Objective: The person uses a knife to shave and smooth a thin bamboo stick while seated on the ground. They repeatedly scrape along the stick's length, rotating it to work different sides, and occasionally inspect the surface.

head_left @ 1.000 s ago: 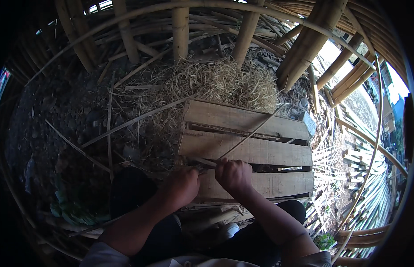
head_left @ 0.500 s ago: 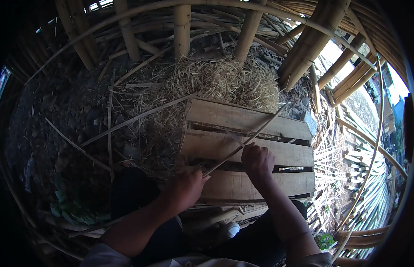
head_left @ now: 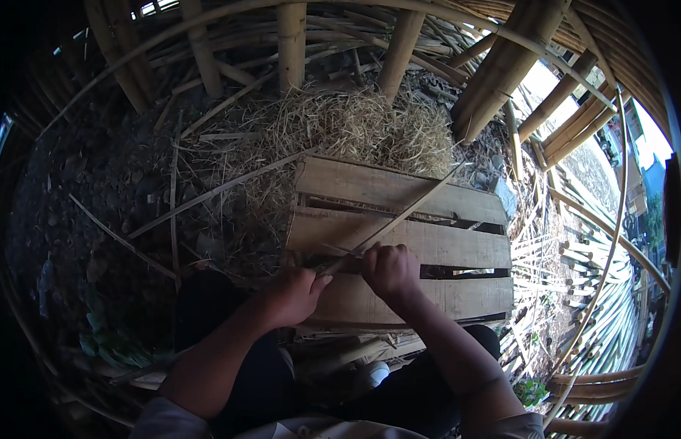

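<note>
A thin bamboo strip (head_left: 414, 208) slants over a slatted wooden crate (head_left: 457, 249), its far tip by the crate's back edge. My left hand (head_left: 286, 298) is closed round the near end of the strip, at the crate's left side. Close beside it, my right hand (head_left: 393, 271) is a fist round a knife, whose handle is hidden in the fingers. The narrow knife blade (head_left: 342, 251) juts out leftward from the fist and lies against the strip near my left hand.
Behind the crate lies a heap of pale shavings (head_left: 362, 132). Thick bamboo posts (head_left: 291, 51) stand beyond it. Loose strips (head_left: 216, 190) lie on the dark ground to the left. Many cut bamboo poles (head_left: 596, 293) are stacked at right, in sunlight.
My right hand has drawn the knife along the strip, toward me and leftward, close to my left hand. The view has shifted slightly.
</note>
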Action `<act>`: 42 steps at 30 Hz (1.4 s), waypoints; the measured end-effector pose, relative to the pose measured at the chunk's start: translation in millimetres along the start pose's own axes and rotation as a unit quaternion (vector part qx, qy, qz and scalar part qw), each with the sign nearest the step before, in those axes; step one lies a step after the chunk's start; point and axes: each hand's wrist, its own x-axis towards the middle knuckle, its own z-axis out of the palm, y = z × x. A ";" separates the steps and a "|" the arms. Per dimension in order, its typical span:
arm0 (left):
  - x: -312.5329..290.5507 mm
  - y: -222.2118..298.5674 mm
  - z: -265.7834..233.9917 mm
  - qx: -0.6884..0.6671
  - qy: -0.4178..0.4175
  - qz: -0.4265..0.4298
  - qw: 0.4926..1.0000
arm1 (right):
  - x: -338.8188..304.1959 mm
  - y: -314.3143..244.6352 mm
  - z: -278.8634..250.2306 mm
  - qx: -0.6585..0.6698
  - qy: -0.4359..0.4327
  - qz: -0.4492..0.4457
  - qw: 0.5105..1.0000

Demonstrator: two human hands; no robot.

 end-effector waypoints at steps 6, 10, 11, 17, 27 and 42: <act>2.3 15.5 -8.9 -0.024 -0.042 -0.071 0.996 | -0.2 -0.6 11.8 0.132 -0.095 0.196 0.967; 0.7 16.1 -5.8 0.004 -0.022 -0.040 0.999 | -11.5 8.6 19.5 0.056 -0.007 0.077 0.995; 0.2 18.6 -5.8 0.010 -0.020 -0.037 0.999 | -13.9 10.2 19.3 0.054 0.003 0.066 0.996; -3.6 3.7 1.8 0.025 0.037 0.001 0.999 | 17.3 -17.4 -19.8 0.172 -0.188 0.235 0.938; -6.3 -7.0 11.2 0.059 0.087 0.050 0.993 | 41.5 -24.7 -32.8 0.172 -0.260 0.289 0.905; -3.5 11.1 3.6 0.053 0.061 0.011 0.997 | 27.1 -18.2 -23.7 0.153 -0.228 0.306 0.911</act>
